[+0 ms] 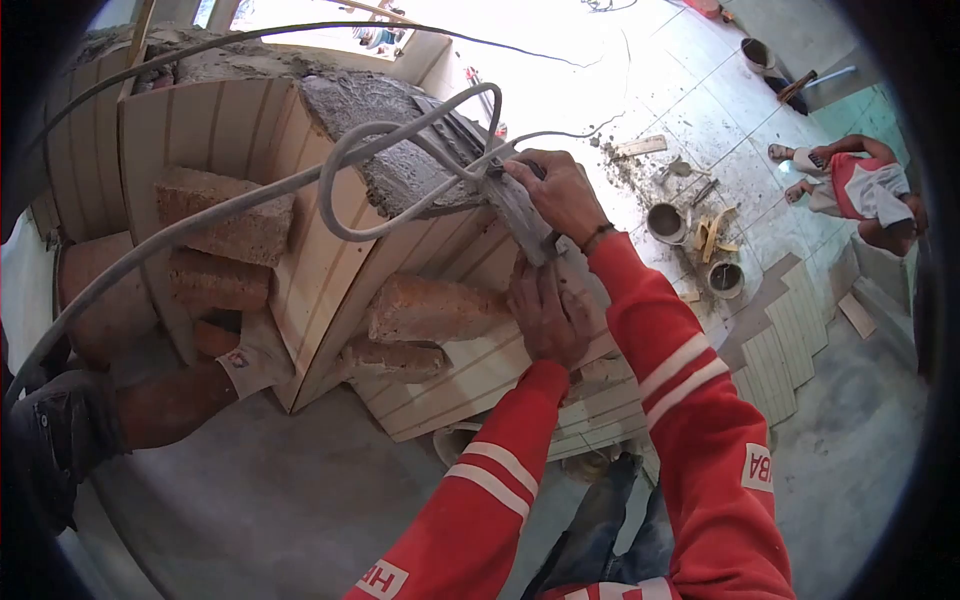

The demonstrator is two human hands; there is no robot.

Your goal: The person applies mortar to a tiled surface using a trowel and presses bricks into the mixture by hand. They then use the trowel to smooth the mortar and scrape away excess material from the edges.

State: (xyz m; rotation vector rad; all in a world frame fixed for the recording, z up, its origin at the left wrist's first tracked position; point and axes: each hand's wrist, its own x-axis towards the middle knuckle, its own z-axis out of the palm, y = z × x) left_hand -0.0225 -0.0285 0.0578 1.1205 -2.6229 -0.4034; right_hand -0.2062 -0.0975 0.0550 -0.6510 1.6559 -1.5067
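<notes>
At upper centre lies cement (358,106); just right, the grey strip (518,216). Our left hand (549,318), fingers extended below, grip unclear, should brace steadily; our right hand (565,195), fingers curled onto the strip, should press evenly.

The pale tiled floor (690,75) is brightly lit, nearly white in places.
</notes>
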